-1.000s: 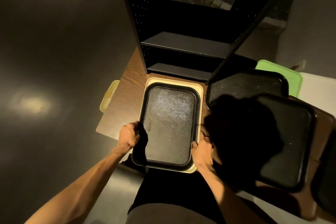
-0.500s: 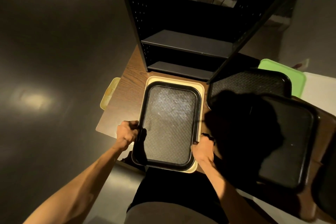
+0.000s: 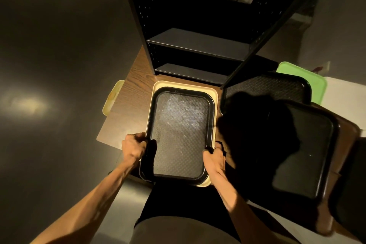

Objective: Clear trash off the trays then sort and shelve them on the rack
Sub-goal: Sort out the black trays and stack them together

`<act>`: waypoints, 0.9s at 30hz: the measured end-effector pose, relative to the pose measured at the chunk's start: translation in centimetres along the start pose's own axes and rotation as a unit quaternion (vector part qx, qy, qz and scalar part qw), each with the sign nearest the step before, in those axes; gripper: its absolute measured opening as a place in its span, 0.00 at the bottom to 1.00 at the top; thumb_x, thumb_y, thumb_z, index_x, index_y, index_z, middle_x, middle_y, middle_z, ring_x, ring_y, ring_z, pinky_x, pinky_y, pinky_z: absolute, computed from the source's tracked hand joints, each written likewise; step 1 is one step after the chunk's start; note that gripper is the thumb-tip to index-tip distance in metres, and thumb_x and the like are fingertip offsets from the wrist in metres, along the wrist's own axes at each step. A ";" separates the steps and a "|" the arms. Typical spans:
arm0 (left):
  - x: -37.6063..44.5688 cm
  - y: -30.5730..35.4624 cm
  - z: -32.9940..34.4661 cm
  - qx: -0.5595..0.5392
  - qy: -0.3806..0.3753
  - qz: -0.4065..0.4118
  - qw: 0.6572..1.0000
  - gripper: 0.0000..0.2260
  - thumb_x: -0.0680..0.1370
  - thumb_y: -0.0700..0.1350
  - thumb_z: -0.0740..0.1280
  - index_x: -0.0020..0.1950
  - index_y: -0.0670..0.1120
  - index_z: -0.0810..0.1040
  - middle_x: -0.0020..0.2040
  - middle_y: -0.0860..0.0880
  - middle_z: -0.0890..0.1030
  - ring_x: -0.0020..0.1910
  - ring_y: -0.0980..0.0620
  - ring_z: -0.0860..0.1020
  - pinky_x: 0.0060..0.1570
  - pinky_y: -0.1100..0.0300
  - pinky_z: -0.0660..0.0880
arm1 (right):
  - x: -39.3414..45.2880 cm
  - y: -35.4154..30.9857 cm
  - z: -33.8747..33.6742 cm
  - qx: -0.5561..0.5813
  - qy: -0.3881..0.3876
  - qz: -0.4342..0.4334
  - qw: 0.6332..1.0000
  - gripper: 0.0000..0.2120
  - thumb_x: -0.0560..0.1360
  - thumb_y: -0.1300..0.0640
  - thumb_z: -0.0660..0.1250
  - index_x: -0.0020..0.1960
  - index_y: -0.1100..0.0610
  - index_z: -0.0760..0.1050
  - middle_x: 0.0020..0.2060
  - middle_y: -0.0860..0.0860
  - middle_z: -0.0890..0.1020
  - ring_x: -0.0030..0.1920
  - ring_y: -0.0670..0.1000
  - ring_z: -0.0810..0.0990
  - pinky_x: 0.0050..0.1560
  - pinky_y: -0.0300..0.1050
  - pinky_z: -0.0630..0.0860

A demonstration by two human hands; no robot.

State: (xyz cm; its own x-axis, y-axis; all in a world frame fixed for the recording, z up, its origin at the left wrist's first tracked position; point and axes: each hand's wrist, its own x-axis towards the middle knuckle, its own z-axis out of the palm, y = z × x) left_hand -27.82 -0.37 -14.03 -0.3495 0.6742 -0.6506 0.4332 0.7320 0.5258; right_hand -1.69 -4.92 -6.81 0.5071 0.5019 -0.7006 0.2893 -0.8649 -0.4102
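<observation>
A black textured tray (image 3: 179, 132) lies on top of a cream tray (image 3: 214, 93) on the wooden table (image 3: 128, 109), right in front of me. My left hand (image 3: 134, 147) is closed on the black tray's left rim near its front corner. My right hand (image 3: 214, 157) grips the right rim near the front. The black metal rack (image 3: 198, 42) stands just behind the trays with two bare shelves showing. No trash shows on the black tray.
To the right lie several more trays: a black textured one (image 3: 277, 87), a smooth black one (image 3: 309, 150) over a brown one (image 3: 346, 130), and a green one (image 3: 305, 77) at the back. A pale yellow tray (image 3: 112, 97) hangs off the table's left edge.
Both hands have tightened onto the black tray's side rims, the left one shifting from the corner onto the rim. The tray stack has barely moved.
</observation>
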 end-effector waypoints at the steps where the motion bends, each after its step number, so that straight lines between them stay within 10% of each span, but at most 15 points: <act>1: -0.3 0.2 0.0 -0.010 0.007 -0.003 1.000 0.15 0.70 0.36 0.72 0.55 0.47 0.85 0.45 0.47 0.87 0.40 0.50 0.85 0.47 0.52 0.83 | 0.0 0.1 0.1 0.006 -0.002 0.005 1.000 0.24 0.75 0.60 0.64 0.71 0.55 0.66 0.59 0.60 0.79 0.61 0.62 0.76 0.59 0.47 0.72; 7: -1.2 0.9 -0.9 -0.039 -0.020 0.000 0.999 0.09 0.73 0.39 0.72 0.52 0.47 0.84 0.43 0.46 0.86 0.39 0.50 0.82 0.48 0.54 0.82 | -0.2 1.0 0.9 0.043 0.007 0.021 0.999 0.27 0.73 0.58 0.67 0.72 0.55 0.67 0.64 0.60 0.75 0.64 0.61 0.74 0.64 0.47 0.69; 14: -2.0 2.9 -2.5 -0.102 -0.155 0.010 0.983 0.04 0.80 0.36 0.66 0.52 0.43 0.77 0.39 0.43 0.81 0.27 0.52 0.79 0.21 0.62 0.73 | 1.8 1.4 -0.2 -0.031 0.005 -0.009 0.999 0.28 0.71 0.54 0.70 0.70 0.55 0.69 0.63 0.57 0.76 0.66 0.59 0.72 0.67 0.50 0.69; 19: -2.8 3.1 -2.6 -0.156 -0.218 -0.001 0.963 0.04 0.80 0.45 0.67 0.53 0.46 0.78 0.41 0.45 0.80 0.39 0.48 0.77 0.42 0.53 0.71 | 4.2 1.5 -0.5 -0.123 -0.026 -0.042 0.991 0.32 0.73 0.46 0.67 0.74 0.50 0.63 0.64 0.60 0.72 0.67 0.61 0.68 0.68 0.51 0.66; 27: -5.0 3.1 -3.4 -0.237 -0.243 0.017 0.940 0.04 0.80 0.43 0.66 0.49 0.48 0.81 0.42 0.48 0.84 0.40 0.51 0.79 0.42 0.59 0.72 | 4.6 1.9 -0.2 -0.137 0.025 -0.089 0.986 0.25 0.76 0.44 0.64 0.68 0.55 0.71 0.60 0.60 0.75 0.64 0.61 0.71 0.67 0.50 0.67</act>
State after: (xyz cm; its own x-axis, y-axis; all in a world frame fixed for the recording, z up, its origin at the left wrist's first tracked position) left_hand -27.57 -1.14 -7.32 0.1292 0.6578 -0.7420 -0.0219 0.7500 0.6611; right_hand 1.38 -4.28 -10.68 0.4652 0.6510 -0.5999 0.5829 -0.7353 -0.3459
